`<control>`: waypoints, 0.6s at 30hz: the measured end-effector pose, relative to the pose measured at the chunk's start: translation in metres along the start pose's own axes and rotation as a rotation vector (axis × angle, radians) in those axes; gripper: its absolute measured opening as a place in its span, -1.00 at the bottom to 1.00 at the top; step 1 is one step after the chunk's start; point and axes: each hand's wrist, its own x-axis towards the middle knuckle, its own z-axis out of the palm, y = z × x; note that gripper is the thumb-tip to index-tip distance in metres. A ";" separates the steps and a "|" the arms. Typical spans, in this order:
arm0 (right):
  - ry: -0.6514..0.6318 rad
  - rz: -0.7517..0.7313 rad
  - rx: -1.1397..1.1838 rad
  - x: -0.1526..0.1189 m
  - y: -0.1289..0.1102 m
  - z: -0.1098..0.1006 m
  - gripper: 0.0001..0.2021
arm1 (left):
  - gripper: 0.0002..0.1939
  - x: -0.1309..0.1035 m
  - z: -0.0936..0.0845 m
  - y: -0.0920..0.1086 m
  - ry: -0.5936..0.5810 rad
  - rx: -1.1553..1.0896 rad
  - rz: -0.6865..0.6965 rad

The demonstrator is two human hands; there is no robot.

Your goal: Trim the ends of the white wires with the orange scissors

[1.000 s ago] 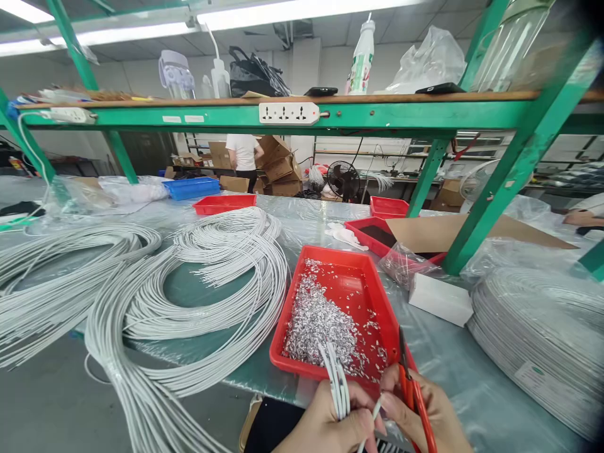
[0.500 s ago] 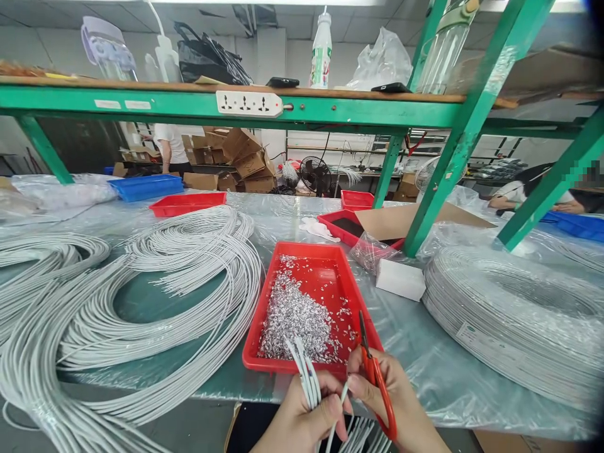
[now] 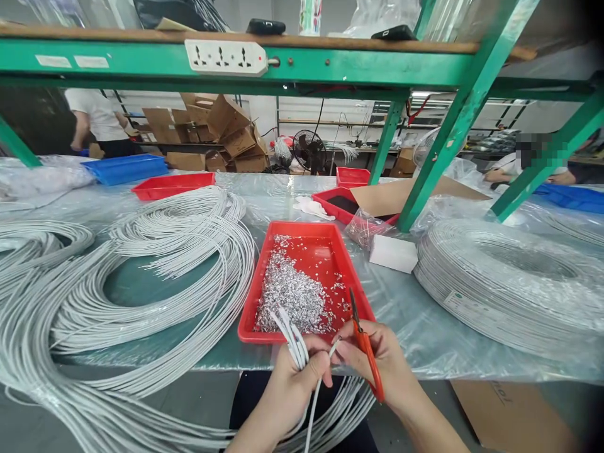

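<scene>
My left hand (image 3: 302, 371) is closed round several white cable ends (image 3: 290, 336), which stick up over the near edge of the red tray (image 3: 349, 270). One single cable (image 3: 315, 402) runs between its thumb and finger and hangs down. My right hand (image 3: 372, 352) pinches the tip of that cable, where a small dark spot shows. Orange-handled scissors (image 3: 370, 362) rest in the same hand, blades pointing up and away. Small silvery pieces (image 3: 295, 292) are heaped in the tray. Large bundles of white cable (image 3: 155, 321) lie to the left.
A wrapped cable coil (image 3: 495, 302) and a white box (image 3: 393, 253) lie to the right. Green shelf posts (image 3: 436, 157) rise behind them. Red trays (image 3: 172, 185) and a blue tray (image 3: 125, 168) stand farther back. A person (image 3: 101, 119) is at the back left.
The view has tilted down and shifted slightly. The single cable's tip now shows between both hands, tilted toward the right fingers. The person at the back left shows more fully.
</scene>
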 end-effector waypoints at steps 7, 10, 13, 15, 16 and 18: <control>-0.023 0.023 0.032 -0.001 -0.007 -0.001 -0.84 | -0.63 0.000 0.000 -0.001 -0.032 -0.083 -0.050; 0.020 0.022 0.042 -0.003 -0.009 0.004 -0.80 | -0.63 -0.001 0.000 0.000 -0.052 -0.144 -0.085; 0.044 -0.025 0.046 -0.004 -0.009 0.006 -0.80 | -0.63 -0.001 0.000 0.000 -0.062 -0.143 -0.084; 0.047 -0.039 0.040 -0.005 -0.011 0.006 -0.79 | -0.64 -0.002 0.000 0.000 -0.066 -0.108 -0.062; 0.046 -0.029 0.032 -0.005 -0.012 0.006 -0.79 | -0.64 -0.002 0.000 0.001 -0.066 -0.078 -0.047; 0.027 0.026 0.042 -0.005 -0.015 0.004 -0.80 | -0.65 -0.003 0.001 0.002 -0.057 0.003 -0.003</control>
